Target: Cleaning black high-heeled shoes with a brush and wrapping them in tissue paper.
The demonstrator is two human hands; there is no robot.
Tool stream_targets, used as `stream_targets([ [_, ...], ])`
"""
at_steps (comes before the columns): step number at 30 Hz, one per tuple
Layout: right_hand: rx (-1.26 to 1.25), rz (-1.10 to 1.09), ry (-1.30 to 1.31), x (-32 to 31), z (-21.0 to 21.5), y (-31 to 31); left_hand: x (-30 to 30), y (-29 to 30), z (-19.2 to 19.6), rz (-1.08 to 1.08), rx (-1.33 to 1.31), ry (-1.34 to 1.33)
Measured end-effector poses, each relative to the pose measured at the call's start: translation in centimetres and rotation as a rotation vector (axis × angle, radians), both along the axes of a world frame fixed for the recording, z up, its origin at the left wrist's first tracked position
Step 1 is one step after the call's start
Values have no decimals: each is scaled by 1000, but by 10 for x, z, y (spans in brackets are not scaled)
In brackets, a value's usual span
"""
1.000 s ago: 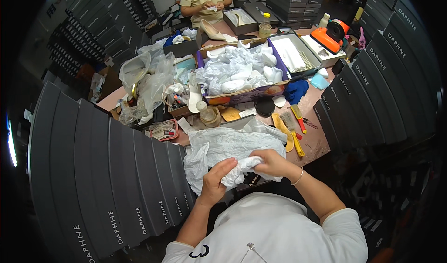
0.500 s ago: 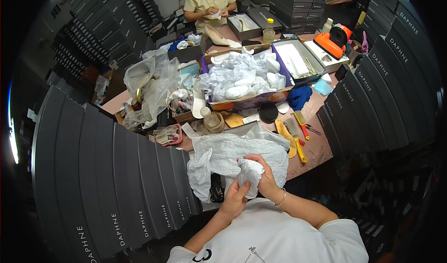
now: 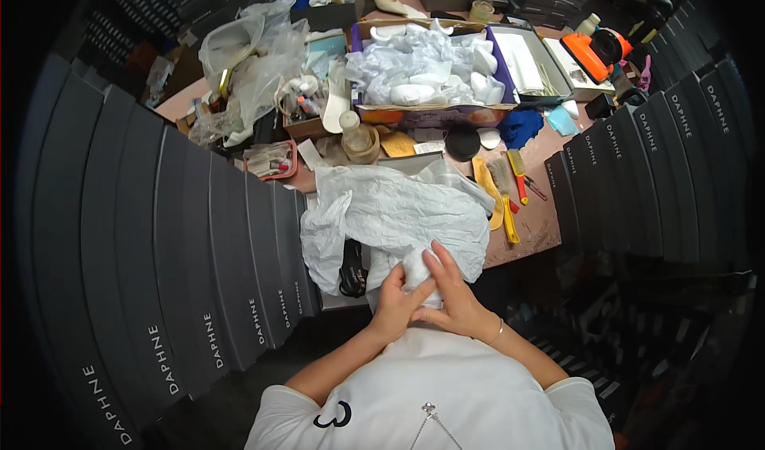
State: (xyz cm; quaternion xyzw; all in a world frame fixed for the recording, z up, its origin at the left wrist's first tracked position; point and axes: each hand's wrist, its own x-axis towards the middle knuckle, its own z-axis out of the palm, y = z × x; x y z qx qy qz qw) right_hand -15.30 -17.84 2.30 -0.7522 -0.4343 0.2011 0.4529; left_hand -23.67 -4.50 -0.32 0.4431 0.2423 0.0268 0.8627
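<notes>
Both hands meet close to the body, at six o'clock from the table's middle. The left hand (image 3: 392,305) and the right hand (image 3: 456,302) are closed around a wad (image 3: 417,272) of white tissue paper, fingers wrapped over it from either side. The wad looks joined to the big tissue sheet (image 3: 390,211) that spreads toward twelve o'clock over the near end of the table (image 3: 542,223).

The likely trouble is tearing: the paper is thin and crumpled, and a hard squeeze or a pull against the spread part could rip it. A tug could also drag the sheet across what lies under it; a dark thing (image 3: 351,268) shows at its lower left edge, at nine o'clock from the hands, too hidden to tell what it is. The sheet's right edge lies near the brushes (image 3: 507,183) at two o'clock, and a sweep that way might push them toward the table's near edge.

Room is tight. Stacks of dark boxes (image 3: 199,243) wall the left side from eight to eleven o'clock, and more boxes (image 3: 637,187) stand at three o'clock. The only open space is just over the sheet and between table edge and chest. Further off, at twelve o'clock, a tray of tissue (image 3: 422,67) and clutter fill the table.
</notes>
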Motion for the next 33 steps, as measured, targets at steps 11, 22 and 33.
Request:
stream_targets([
  [11,-364,253,426,61,-23,-11,-30,57,-55,-254,157,200],
  [22,-335,333,367,157,-12,45,44,63,-75,-50,43,187],
  [33,-362,654,45,83,-48,30,60,69,-127,200,-194,152],
])
